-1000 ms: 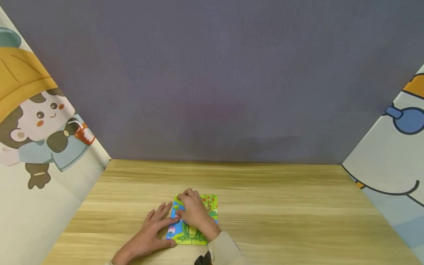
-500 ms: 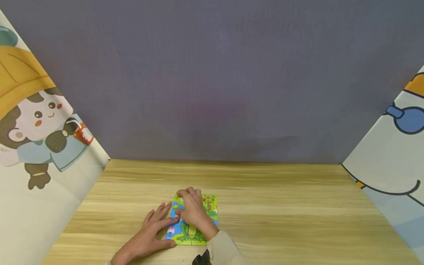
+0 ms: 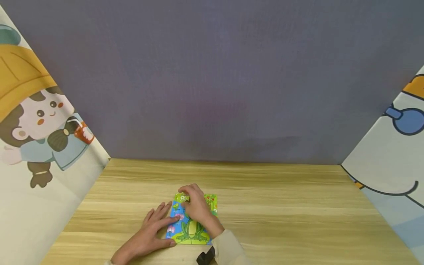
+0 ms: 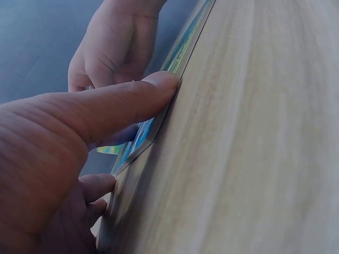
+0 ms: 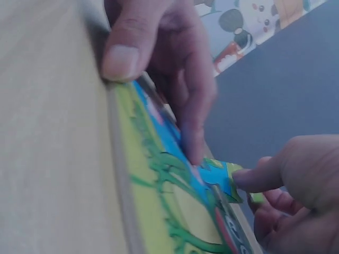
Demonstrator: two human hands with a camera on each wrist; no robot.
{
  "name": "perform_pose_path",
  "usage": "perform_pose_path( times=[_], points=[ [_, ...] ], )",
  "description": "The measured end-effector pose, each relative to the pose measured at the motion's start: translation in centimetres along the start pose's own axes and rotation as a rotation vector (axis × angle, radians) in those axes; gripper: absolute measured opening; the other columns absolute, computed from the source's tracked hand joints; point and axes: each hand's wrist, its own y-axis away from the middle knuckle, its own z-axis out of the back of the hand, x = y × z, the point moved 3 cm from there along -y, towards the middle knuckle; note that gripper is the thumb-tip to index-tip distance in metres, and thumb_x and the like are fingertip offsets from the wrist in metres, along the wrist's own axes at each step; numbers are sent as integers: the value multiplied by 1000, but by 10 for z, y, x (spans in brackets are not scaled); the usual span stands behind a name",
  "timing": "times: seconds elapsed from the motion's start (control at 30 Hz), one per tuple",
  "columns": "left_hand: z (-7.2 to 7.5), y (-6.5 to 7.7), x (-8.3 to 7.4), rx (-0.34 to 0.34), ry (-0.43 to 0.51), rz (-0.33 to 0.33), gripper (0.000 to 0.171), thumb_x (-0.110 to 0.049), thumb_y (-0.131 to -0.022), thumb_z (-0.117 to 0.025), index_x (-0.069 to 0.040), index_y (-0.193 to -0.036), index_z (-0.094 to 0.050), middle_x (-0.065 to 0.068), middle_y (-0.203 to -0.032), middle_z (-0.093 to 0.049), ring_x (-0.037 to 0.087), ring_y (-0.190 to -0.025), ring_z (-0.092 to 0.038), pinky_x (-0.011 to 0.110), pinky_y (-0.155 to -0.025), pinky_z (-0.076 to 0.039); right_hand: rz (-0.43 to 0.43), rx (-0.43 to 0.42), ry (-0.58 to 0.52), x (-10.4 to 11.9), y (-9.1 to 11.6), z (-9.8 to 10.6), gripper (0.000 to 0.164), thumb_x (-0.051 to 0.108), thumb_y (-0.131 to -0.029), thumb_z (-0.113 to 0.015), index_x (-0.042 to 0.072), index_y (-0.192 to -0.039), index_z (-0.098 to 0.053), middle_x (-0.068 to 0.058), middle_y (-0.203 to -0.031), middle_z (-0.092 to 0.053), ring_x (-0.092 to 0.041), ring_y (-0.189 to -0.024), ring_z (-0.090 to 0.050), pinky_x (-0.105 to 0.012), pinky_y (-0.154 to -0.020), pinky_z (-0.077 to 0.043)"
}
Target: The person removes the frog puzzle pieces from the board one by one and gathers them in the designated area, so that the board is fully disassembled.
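A frog jigsaw puzzle point(image 3: 192, 230) lies flat on the wooden table, its frog green on a blue and green ground. My left hand point(image 3: 150, 232) rests at its left side, fingers spread. In the right wrist view the left thumb point(image 5: 122, 61) presses the front edge, and a left fingertip touches the picture. My right hand point(image 3: 198, 209) is over the upper part and hides some of it. Between its thumb and fingers it pinches a blue and green puzzle piece point(image 5: 220, 177), tilted up from the board. The left wrist view shows the puzzle's edge point(image 4: 145, 135) side-on.
The wooden table point(image 3: 281, 213) extends far to the right of the puzzle. Behind it rises a grey wall panel point(image 3: 215, 81). Cartoon-printed panels stand at the left point(image 3: 43, 121) and right point(image 3: 391, 147). A black strap point(image 3: 206, 256) shows by the right sleeve.
My right hand has shifted slightly up and to the right, and its thumb has moved off the puzzle's left part. More of the frog shows. The left hand stays put.
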Motion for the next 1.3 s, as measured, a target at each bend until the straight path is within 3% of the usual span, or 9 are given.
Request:
perform_pose_path(
  times=[0.17, 0.43, 0.57, 0.7, 0.87, 0.93, 1.1, 1.3],
  points=[
    [-1, 0, 1, 11, 22, 13, 59, -42, -81, -79, -22, -135, -63, 30, -156, -39, -17, -146, 6, 4, -108, 15, 14, -29, -99, -5, -2, 5, 26, 0, -87, -72, 9, -111, -71, -5, -106, -68, -13, -96, -62, -24, -85, -53],
    [-1, -4, 1, -6, -4, -1, 59, -41, -80, -80, -22, -134, -64, 32, -153, -41, -22, -143, 9, 3, -109, 14, 6, 68, -149, -10, -5, 10, 22, 4, -91, -70, 6, -112, -72, -9, -101, -73, 0, -71, -52, -18, -69, -49],
    [-2, -8, 0, -15, -15, -3, 60, -41, -80, -80, -21, -134, -64, 32, -153, -41, -22, -143, 10, 3, -110, 14, -10, 84, -153, -13, -8, 15, 24, 3, -92, -67, 6, -116, -71, -11, -105, -73, 1, -70, -53, -17, -66, -49],
    [-4, -11, 0, -9, 0, 23, 60, -42, -81, -79, -21, -135, -63, 31, -155, -39, -21, -143, 9, 3, -110, 14, -14, 37, -172, -17, -11, 22, 22, 1, -89, -70, 3, -112, -71, -11, -98, -71, -3, -72, -55, -18, -65, -50],
    [-6, -13, -1, 14, 61, 96, 60, -43, -82, -78, -25, -136, -62, 26, -159, -35, -17, -146, 5, 21, -115, 8, -27, -30, -153, -26, -15, 36, 18, 5, -87, -74, 3, -105, -74, -11, -95, -74, -12, -81, -67, -26, -77, -54],
    [-7, -13, -1, 20, 71, 112, 60, -44, -82, -78, -25, -137, -62, 25, -161, -34, -14, -148, 4, 22, -115, 7, -32, -46, -159, -30, -15, 42, 18, 6, -87, -75, 3, -105, -74, -12, -96, -74, -16, -83, -69, -28, -77, -55],
    [-6, -13, -3, 7, 39, 87, 60, -45, -82, -78, -24, -136, -63, 27, -159, -35, -15, -146, 5, 6, -111, 15, -50, -61, -159, -43, -13, 59, 20, 6, -88, -74, 1, -107, -75, -15, -101, -74, -20, -84, -70, -24, -69, -57],
    [-5, -14, -4, -13, -7, 40, 60, -45, -81, -78, -22, -134, -64, 30, -155, -39, -21, -143, 9, 3, -111, 16, -94, -47, -150, -65, -9, 79, 19, 6, -89, -72, 2, -108, -75, -16, -105, -74, -23, -87, -72, -23, -68, -57]
  ],
)
